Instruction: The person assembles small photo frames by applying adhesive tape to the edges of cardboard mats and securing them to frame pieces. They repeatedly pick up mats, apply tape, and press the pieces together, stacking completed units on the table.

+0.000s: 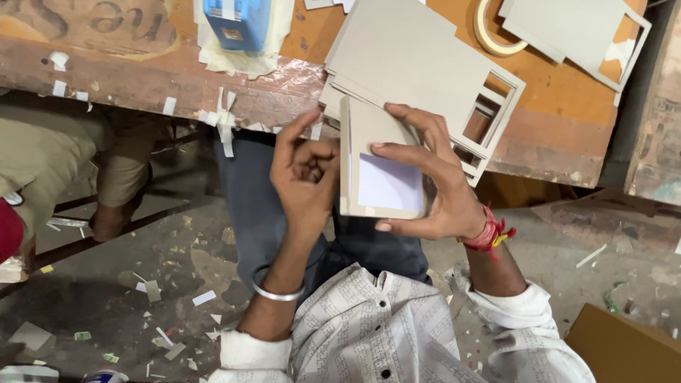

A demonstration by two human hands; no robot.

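A worn wooden workbench point(142, 78) runs across the top of the view, its edge flecked with scraps of white tape, and below it a grey concrete floor point(177, 284) is littered with paper offcuts. At far left another person's bent knee in olive trousers point(50, 152) shows beside the bench. On the bench top, left of centre, stands a blue tape dispenser point(237, 21) on torn paper.

The person's left hand point(306, 177), with a steel bangle point(278, 291) at the wrist, is loosely curled just beside the left edge of a small folded grey board box point(376, 163); its index finger is raised against that edge and the other fingers are bent inward, gripping nothing that can be seen. The box is held upright in front of the bench edge, above the person's lap, a pale lilac panel on its face. The right hand point(433, 184), red thread at its wrist, clasps the box from the right, fingers over the front and thumb beneath.

Behind the box lies a stack of grey board cut-outs point(418, 64) with window openings. Further right sit a roll of tape point(496, 35) and another grey cut-out point(574, 32). A brown carton corner point(624, 347) shows at lower right.
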